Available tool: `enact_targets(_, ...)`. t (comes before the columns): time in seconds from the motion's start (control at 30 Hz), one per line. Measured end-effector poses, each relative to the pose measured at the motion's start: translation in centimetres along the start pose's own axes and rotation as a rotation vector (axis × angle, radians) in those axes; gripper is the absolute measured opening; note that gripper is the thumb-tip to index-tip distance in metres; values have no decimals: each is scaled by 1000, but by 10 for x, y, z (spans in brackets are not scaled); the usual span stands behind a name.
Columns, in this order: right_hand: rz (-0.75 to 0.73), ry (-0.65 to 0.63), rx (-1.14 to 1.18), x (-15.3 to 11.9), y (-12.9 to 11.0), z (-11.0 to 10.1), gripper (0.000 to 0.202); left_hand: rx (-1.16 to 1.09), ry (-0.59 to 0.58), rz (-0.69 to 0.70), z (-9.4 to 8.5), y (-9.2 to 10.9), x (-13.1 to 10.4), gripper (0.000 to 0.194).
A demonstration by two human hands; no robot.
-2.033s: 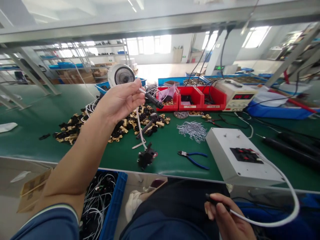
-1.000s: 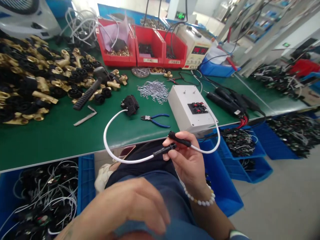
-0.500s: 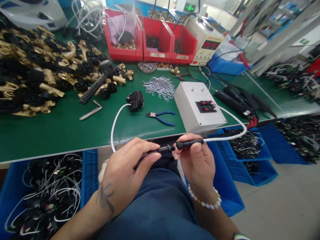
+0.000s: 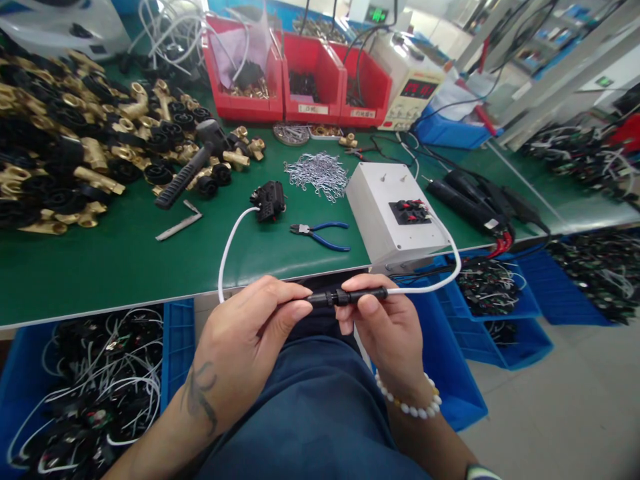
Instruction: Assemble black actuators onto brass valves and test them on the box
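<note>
My left hand pinches a black cable connector between thumb and fingers. A white cable on that side runs up to a black module on the bench. Held in my right hand is a second black connector, whose white cable curves up to the terminals of a light grey box. The two connectors meet end to end in line; how deeply they are joined I cannot tell. Blue-handled cutting pliers lie on the bench just beyond my hands.
Brass fittings with black parts are heaped at left, a hammer against them. Metal clips, red bins and a power supply stand behind. Blue crates of wired parts sit below the bench's front edge.
My right hand has moved left and slightly down with its connector, closing the gap to the one in my left hand. Its white cable now bends more tightly.
</note>
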State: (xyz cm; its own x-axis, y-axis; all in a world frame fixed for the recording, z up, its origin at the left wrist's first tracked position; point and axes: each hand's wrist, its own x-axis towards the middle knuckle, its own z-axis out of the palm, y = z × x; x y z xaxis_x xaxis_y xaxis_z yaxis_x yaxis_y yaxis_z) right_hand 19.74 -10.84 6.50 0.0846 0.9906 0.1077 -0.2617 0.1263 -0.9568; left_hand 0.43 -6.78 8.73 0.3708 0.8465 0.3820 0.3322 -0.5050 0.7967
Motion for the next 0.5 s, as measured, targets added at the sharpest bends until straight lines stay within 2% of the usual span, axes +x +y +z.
enact_targets(0.2,10,-13,50,-1,5,0,14,31,35,7,2,0,-1,13)
enact_targets(0.23,21,-14,50,-1,7,-2,14,34,14,6,3,-1,0,13)
enact_targets(0.3,65,-47,24,-4,14,-7,17,38,-102,3,5,-5,1,16)
enact_targets(0.37,155,-126,-29,-8,24,-14,22,58,-234,-2,7,-12,6,19)
enact_targets(0.4,220,-179,-68,-10,29,-19,27,80,-248,-2,8,-18,10,21)
enact_targets(0.43,296,-240,-122,-13,33,-25,33,112,-212,-4,9,-24,16,22)
enact_targets(0.5,453,-398,-294,-17,37,-36,41,192,-17,-32,9,-40,31,29)
